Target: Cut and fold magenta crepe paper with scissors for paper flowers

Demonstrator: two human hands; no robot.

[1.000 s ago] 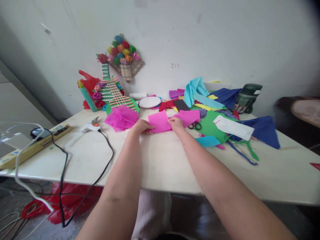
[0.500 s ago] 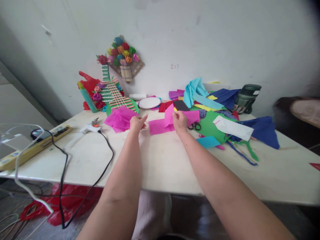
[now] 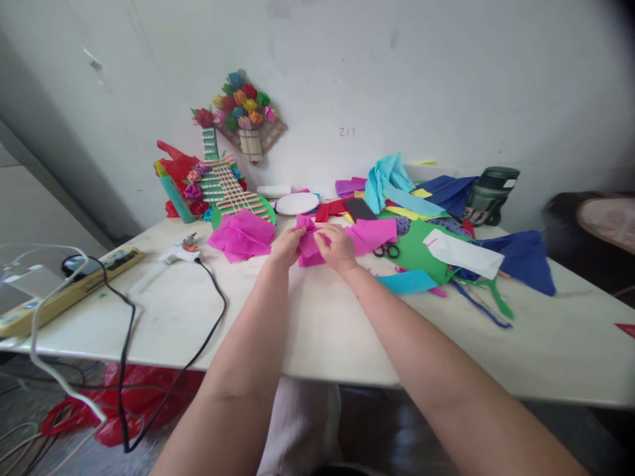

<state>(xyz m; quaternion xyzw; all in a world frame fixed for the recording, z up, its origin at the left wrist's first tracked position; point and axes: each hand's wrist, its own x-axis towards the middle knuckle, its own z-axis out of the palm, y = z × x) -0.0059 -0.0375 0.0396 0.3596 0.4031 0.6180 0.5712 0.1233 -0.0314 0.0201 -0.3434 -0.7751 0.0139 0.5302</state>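
Close together over the middle of the table, my left hand [image 3: 289, 246] and my right hand [image 3: 338, 247] both pinch a piece of pink crepe paper [image 3: 310, 251]. Its upper edge is bunched at the fingertips, and part of it hides behind my right hand. Just left of my left hand lies a crumpled heap of pink crepe paper [image 3: 241, 238]. Another flat pink strip [image 3: 374, 233] lies to the right of my right hand, beside the dark scissors [image 3: 387, 250], whose handles show.
A glue gun [image 3: 181, 252] with a black cord lies left, near a yellow power strip [image 3: 74, 291]. Behind stand a paper-flower guitar [image 3: 233, 192] and a white disc [image 3: 296, 203]. Coloured papers [image 3: 417, 248], a phone [image 3: 360, 209] and a dark bottle [image 3: 491, 195] fill the right.
My left hand has moved right and taken hold of the pink paper. My right hand has shifted slightly left and down with it, and the two hands now meet.
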